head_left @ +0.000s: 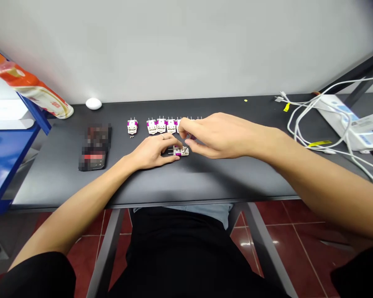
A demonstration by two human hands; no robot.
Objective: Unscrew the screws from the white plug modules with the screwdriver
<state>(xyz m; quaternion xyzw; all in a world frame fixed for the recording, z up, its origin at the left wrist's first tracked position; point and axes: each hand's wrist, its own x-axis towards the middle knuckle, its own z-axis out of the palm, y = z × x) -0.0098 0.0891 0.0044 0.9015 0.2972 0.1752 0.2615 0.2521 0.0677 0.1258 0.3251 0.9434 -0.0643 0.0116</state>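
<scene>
My left hand [152, 152] lies on the black table, thumb and fingers closed around a white and purple electric plug [181, 151]. The plug lies on its side with its metal prongs toward my palm. Above its right end, my right hand [217, 134] pinches a thin tool, apparently a small screwdriver [187, 148], its tip at the plug; most of it is hidden by my fingers. Behind my hands stands a row of similar plugs [161, 125], prongs pointing away, partly covered by my right hand. One more plug [132, 126] sits apart at the left, with small screws [132, 136] before it.
A dark phone-like object [95, 159], partly blurred, lies left on the black table [161, 188]. A white rounded object [93, 103] and an orange-white packet [40, 89] are at the back left. White cables [295, 120] and a white device [342, 124] occupy the right end.
</scene>
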